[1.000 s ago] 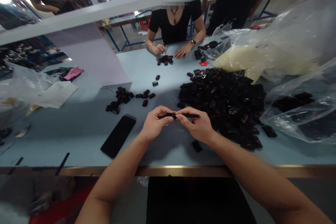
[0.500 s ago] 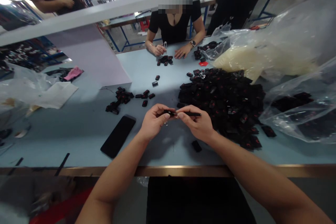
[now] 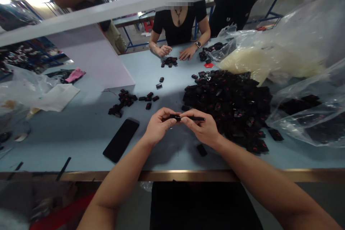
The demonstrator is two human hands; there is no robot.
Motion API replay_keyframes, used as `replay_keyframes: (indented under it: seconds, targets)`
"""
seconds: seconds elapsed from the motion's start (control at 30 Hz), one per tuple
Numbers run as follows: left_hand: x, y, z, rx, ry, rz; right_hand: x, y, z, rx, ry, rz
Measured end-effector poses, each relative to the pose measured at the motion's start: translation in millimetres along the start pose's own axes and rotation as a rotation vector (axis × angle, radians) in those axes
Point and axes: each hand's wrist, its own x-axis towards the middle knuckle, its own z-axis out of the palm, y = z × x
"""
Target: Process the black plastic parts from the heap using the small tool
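Note:
My left hand (image 3: 157, 126) is closed, pinching a small black plastic piece (image 3: 174, 116) between thumb and fingers. A slim black pen-like tool (image 3: 198, 118) lies in the closed fingers of my right hand (image 3: 206, 129), its shaft pointing right. The fingertips of both hands meet around the small piece, hiding the tool's tip. Just right of my right hand rises a big heap of small black pieces (image 3: 231, 100) with red marks. One loose black piece (image 3: 201, 150) rests below that hand.
A black phone (image 3: 121, 140) lies left of my hands. Small clusters of black pieces (image 3: 126, 97) sit beyond it. Clear plastic bags (image 3: 304, 115) stand at the right. Across the blue table (image 3: 81, 129), a co-worker's hands (image 3: 188, 52) rest by more pieces. A white shelf bar (image 3: 129, 1) spans above.
My hands have barely shifted; the piece and tool are turned slightly. The clear loop at the co-worker's fingers no longer shows upright. A standing person at the back left has moved right.

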Motion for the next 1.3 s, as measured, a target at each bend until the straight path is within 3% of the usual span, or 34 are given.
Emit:
replay_keyframes:
  seconds: [0.33,0.5,0.63,0.83,0.97,1.07,1.17,1.23,1.3]
  targets:
    - [0.7,0.1,0.3,0.012,0.01,-0.013,2.2,-0.1,-0.6,-0.016,-0.013,-0.049]
    - [2.9,2.3,-1.1,-0.025,0.105,0.012,2.9,1.9,-3.3,-0.061,0.012,-0.03]
    - [4.6,0.6,-5.9,0.02,0.128,-0.029,6.0,10.5,-3.2,-0.256,-0.107,-0.033]
    - [3.6,-1.1,-2.2,0.1,0.077,-0.081,7.6,19.8,-0.8,-0.324,-0.25,0.077]
    - [6.7,3.9,-3.8,0.17,0.114,-0.087,9.3,17.9,0.9,-0.129,-0.226,0.27]
    - [13.2,10.7,-19.4,0.433,0.288,-0.022,14.0,14.0,-0.1,0.315,0.072,0.471]
    - [20.1,15.2,-42.8,0.942,0.477,0.061,19.5,10.8,-3.2,0.657,0.381,0.528]
    - [22.9,14.8,-56.2,1.233,0.512,0.089,20.9,9.6,-3.8,0.718,0.42,0.564]
    - [24.2,12.0,-64.2,1.463,0.491,0.057,19.5,8.3,-2.0,0.71,0.376,0.607]
